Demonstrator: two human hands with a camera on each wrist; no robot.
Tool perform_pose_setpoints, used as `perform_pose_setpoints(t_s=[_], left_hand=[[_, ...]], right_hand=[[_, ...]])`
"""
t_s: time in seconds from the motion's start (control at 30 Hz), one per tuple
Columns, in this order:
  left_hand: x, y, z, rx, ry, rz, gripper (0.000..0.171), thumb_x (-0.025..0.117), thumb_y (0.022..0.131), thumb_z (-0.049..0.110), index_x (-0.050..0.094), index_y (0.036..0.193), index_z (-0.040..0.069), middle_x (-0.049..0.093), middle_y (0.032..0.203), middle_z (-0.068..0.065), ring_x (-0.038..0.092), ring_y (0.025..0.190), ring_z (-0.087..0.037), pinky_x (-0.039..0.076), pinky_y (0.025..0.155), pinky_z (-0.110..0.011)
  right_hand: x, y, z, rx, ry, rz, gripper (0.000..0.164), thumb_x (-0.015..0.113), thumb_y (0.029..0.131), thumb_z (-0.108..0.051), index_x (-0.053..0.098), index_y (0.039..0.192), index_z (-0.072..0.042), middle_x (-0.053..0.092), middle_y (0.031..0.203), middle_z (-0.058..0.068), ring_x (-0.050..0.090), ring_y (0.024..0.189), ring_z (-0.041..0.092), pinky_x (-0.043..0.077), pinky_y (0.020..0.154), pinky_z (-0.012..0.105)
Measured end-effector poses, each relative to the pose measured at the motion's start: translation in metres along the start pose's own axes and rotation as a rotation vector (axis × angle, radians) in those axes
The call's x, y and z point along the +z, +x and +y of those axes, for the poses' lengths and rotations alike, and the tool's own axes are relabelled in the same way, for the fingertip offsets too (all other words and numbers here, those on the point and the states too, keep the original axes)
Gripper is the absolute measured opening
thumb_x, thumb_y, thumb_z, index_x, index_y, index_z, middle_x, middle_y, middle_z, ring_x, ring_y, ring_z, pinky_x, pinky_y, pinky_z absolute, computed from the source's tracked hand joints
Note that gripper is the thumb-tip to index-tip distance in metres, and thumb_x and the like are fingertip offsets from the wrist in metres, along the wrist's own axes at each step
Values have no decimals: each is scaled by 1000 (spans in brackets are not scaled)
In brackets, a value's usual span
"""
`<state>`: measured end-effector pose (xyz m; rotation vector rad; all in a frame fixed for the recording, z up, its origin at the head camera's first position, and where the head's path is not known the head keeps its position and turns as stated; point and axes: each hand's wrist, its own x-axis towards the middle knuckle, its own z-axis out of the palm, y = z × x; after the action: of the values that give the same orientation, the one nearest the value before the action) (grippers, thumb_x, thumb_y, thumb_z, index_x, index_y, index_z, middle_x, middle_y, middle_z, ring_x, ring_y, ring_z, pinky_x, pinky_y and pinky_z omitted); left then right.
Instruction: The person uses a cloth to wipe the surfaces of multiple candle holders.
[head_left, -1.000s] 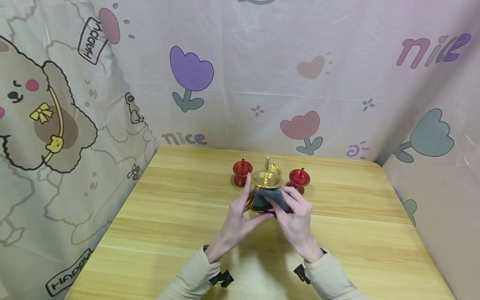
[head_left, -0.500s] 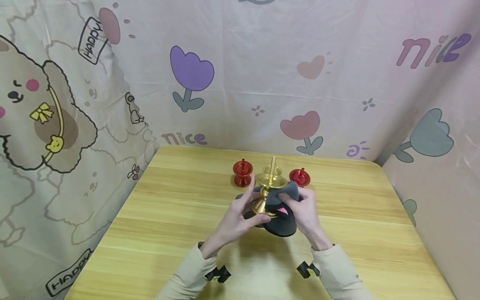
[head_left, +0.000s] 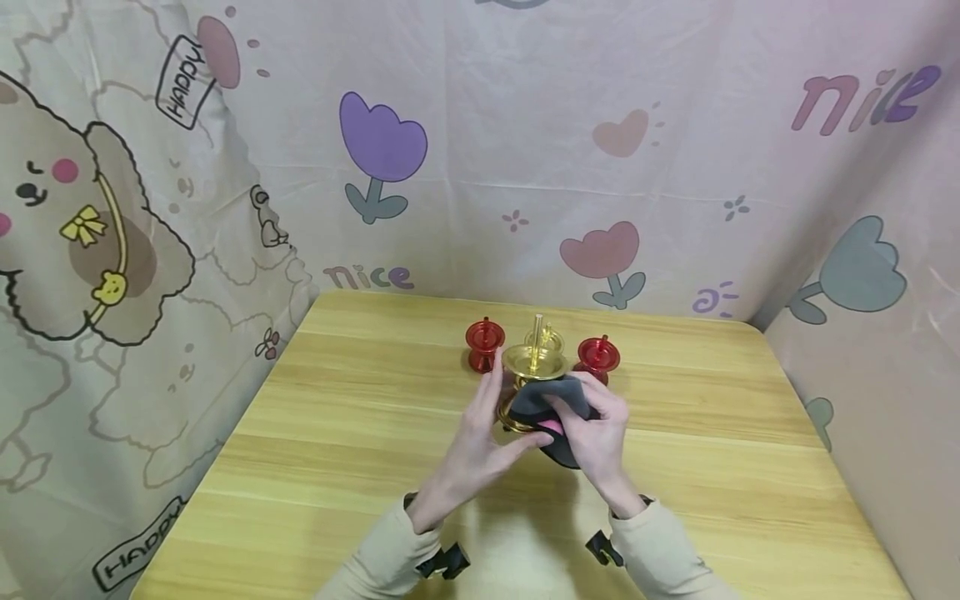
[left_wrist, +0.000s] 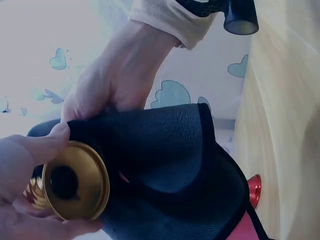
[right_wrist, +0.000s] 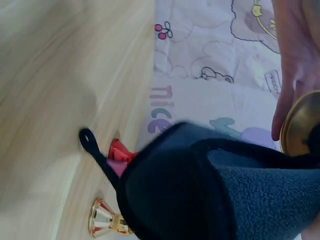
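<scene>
A gold candle holder [head_left: 551, 367] with a wide dish and central tube is held up above the table. My left hand [head_left: 480, 437] grips its lower part; the left wrist view shows thumb and fingers around the round base [left_wrist: 92, 187]. My right hand [head_left: 602, 429] pinches a folded dark grey cloth [head_left: 546, 395] with black trim against the holder's stem. A fuzzy face of the cloth [right_wrist: 270, 200] and a hanging loop show in the right wrist view. The cloth hides much of the stem and some fingers.
Behind the hands stand a red candle holder [head_left: 484, 337] on the left, another red candle holder [head_left: 598, 356] on the right, and a smaller gold candle holder [head_left: 553, 340] between them. A patterned curtain [head_left: 465, 150] hangs beyond the wooden table [head_left: 337, 417].
The held candle holder went right and tilted, then came back left. The cloth, spread toward the right half a second ago, is now folded closer around the stem as the right hand moved left.
</scene>
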<state>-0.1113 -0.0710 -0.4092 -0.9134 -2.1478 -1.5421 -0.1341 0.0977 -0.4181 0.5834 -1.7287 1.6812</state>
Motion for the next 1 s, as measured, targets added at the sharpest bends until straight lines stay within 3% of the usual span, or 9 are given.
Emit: perform_pose_setpoints(t_s=[0.07,0.2,0.33,0.47,0.6,0.7,0.83,0.9,1.0], left_hand=[[-2,0,-2,-24,-115,-8,117,85,76,0,6,162,7,55,136,-23,62,121,-30,56,101,-33],[-7,-1,-5,-105,-357,-43,111,78,80,-10,11,163,17,53,138,-29,57,128,-18,56,101,-29],[-6,-2,-10,-77,-325,-54,89,74,86,-3,24,160,5,51,144,-31,55,132,-17,54,104,-29],[-3,-2,-13,35,-106,-48,70,73,91,12,39,150,-6,53,145,-27,60,129,-31,54,104,-36],[-2,-2,-12,36,-7,-39,65,72,93,19,45,147,-4,50,144,-24,60,127,-36,55,103,-41],[-1,-3,-10,16,17,-35,67,76,90,22,47,147,1,50,139,-17,59,127,-30,53,106,-40],[-1,-2,-9,80,55,15,72,85,81,17,51,143,3,58,131,-12,60,119,-24,54,103,-37],[-3,0,-10,107,43,29,72,86,78,11,52,141,3,62,127,-13,61,115,-24,54,99,-35],[-7,0,-10,59,-36,10,80,86,77,4,45,146,3,68,124,-16,65,114,-22,54,99,-30]], right_hand=[[-2,1,-1,45,38,-14,17,76,77,14,77,84,-2,73,83,-1,66,79,1,52,70,14],[-7,7,-1,271,192,-23,32,68,80,17,78,80,-13,72,77,-9,65,71,0,54,63,15],[-9,10,-2,416,259,-2,47,63,80,21,78,78,-24,72,75,-11,66,69,2,57,62,18],[-9,8,-2,372,206,6,43,67,81,19,78,81,-22,73,76,-11,67,71,3,55,62,18],[-6,4,-1,226,143,23,32,69,80,18,79,85,-12,73,81,-12,66,75,3,53,65,16],[-3,1,-1,94,74,45,29,71,77,20,78,88,-7,74,87,-14,66,80,1,52,69,14],[2,-2,-3,-20,12,69,28,72,74,21,78,86,-3,74,90,-9,67,84,1,53,74,14],[3,-3,-4,-30,-4,78,28,73,73,21,78,85,-4,73,90,-8,67,85,1,53,74,14],[3,-2,-4,43,30,87,36,71,73,22,79,84,-12,74,86,-11,67,80,-1,52,69,13]])
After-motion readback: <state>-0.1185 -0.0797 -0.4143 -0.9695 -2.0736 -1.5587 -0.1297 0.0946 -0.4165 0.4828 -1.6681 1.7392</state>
